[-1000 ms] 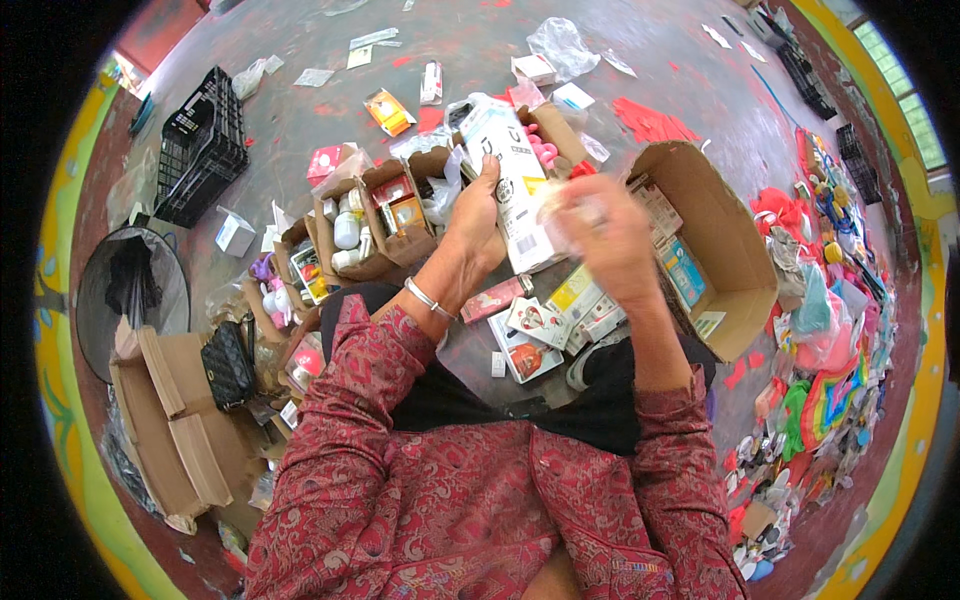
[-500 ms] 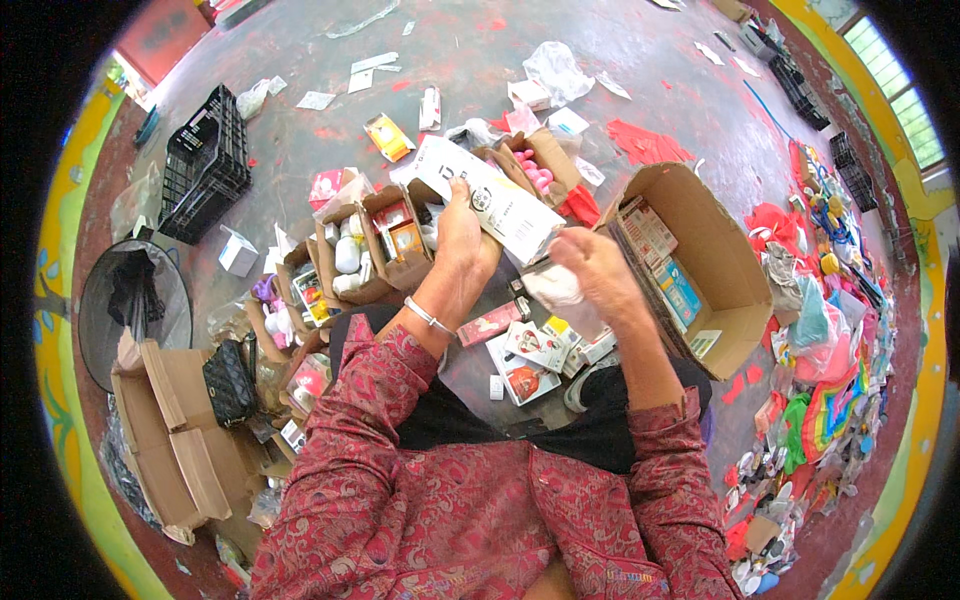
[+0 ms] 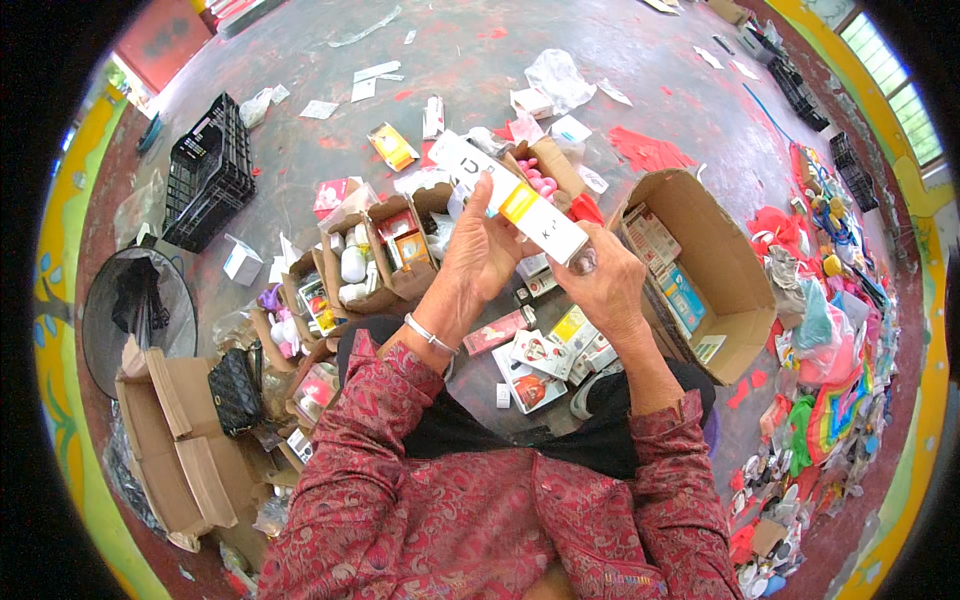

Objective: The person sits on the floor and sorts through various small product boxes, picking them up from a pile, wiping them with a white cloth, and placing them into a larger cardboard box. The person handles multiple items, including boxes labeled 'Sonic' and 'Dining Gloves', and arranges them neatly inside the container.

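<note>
Slanting from upper left to lower right, a long white box with a yellow band is held up between two hands, above the floor. The left hand supports it from below and its left side, thumb laid along the box and fingers partly hidden behind it. The right hand is curled at the lower end, its fingertips pinching around that end; something small and shiny shows there, too small to tell. A pale bracelet circles the left wrist.

Just below the hands lie a pink box and a few printed packages, near the knees. To the right stands a large cardboard carton, tilted, with a blue packet inside. On the left, a row of smaller cartons holds white bottles and other goods; beyond the white box, another carton holds pink things. Farther out are a yellow-orange package, a black crate, a black bag and, far right, a colourful heap.
</note>
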Tool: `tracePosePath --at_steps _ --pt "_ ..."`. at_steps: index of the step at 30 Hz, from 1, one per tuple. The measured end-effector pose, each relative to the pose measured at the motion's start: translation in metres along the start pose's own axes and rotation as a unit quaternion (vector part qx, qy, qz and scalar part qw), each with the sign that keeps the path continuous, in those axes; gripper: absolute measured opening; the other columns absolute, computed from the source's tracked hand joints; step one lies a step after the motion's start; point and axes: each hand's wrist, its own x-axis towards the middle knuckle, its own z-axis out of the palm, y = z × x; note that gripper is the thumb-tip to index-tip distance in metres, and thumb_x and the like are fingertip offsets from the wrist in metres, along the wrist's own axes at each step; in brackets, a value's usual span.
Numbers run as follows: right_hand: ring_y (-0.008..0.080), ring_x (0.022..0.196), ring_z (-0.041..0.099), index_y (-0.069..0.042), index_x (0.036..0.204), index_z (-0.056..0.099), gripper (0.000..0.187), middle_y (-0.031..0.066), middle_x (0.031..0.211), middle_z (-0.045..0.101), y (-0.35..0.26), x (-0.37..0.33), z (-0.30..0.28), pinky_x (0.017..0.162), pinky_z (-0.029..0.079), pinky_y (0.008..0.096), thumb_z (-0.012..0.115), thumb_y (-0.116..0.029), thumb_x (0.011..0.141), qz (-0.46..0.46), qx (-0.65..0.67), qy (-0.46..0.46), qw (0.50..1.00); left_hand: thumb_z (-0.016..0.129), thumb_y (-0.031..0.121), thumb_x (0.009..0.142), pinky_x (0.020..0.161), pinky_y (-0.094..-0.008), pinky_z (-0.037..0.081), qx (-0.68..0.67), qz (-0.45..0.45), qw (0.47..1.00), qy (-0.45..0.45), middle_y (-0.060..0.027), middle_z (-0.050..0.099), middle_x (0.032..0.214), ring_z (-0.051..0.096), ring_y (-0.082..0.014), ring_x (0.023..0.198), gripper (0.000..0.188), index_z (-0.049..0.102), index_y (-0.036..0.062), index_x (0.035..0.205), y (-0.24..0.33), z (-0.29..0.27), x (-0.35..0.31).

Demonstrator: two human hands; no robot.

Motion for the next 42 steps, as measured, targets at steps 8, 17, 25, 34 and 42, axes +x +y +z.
tracePosePath --at_steps 8,17,25,34,42 --pt "0.0178 0.072 0.061 0.000 0.098 0.059 0.033 0.0092 0.090 0.062 0.031 0.014 -0.029 0.065 0.049 0.0302 0.068 -0.012 0.068 0.135 0.162 -0.057 0.976 0.054 0.017 0.086 0.087 -0.0516 0.047 -0.024 0.051 0.996 0.063 -0.0129 0.057 0.110 0.057 -0.0293 0.102 0.032 0.046 0.0036 0.114 -0.004 -0.004 0.008" --pt "0.0086 0.063 0.047 -0.002 0.084 0.054 0.015 -0.0001 0.069 0.050 -0.001 0.003 0.021 0.058 0.040 0.0239 0.053 -0.017 0.087 0.230 0.382 0.190 0.875 0.056 0.013 0.085 0.095 -0.0451 0.042 -0.025 0.059 0.995 0.071 -0.0133 0.051 0.119 0.052 -0.0259 0.109 0.042 0.039 0.0041 0.123 -0.016 0.004 0.001" --pt "0.0111 0.072 0.056 0.000 0.096 0.059 0.029 0.0063 0.084 0.061 0.036 0.003 0.003 0.062 0.045 0.0257 0.054 -0.027 0.087 0.381 0.531 0.013 0.757 0.063 0.013 0.080 0.094 -0.0392 0.043 0.079 0.056 0.993 -0.062 -0.0103 0.051 0.120 0.051 -0.0218 0.110 0.055 0.035 0.0059 0.127 -0.008 0.006 -0.010" --pt "0.0166 0.078 0.060 0.003 0.099 0.061 0.038 0.0112 0.086 0.063 0.006 0.003 -0.013 0.070 0.046 0.0277 0.069 -0.023 0.073 0.112 0.260 -0.164 0.945 0.037 0.033 0.094 0.087 -0.0371 0.048 0.097 -0.020 0.993 -0.061 -0.0105 0.054 0.117 0.056 -0.0229 0.101 0.042 0.039 0.0050 0.125 -0.006 0.002 -0.010" --pt "0.0182 0.060 0.058 -0.003 0.078 0.060 0.019 0.0105 0.071 0.060 -0.015 0.015 -0.046 0.055 0.045 0.0299 0.061 -0.022 0.081 0.019 0.168 0.173 0.970 0.022 0.047 0.094 0.086 -0.0357 0.047 0.085 -0.117 0.987 -0.073 -0.0118 0.054 0.117 0.057 -0.0232 0.100 0.056 0.041 0.0067 0.127 -0.010 0.007 -0.010"
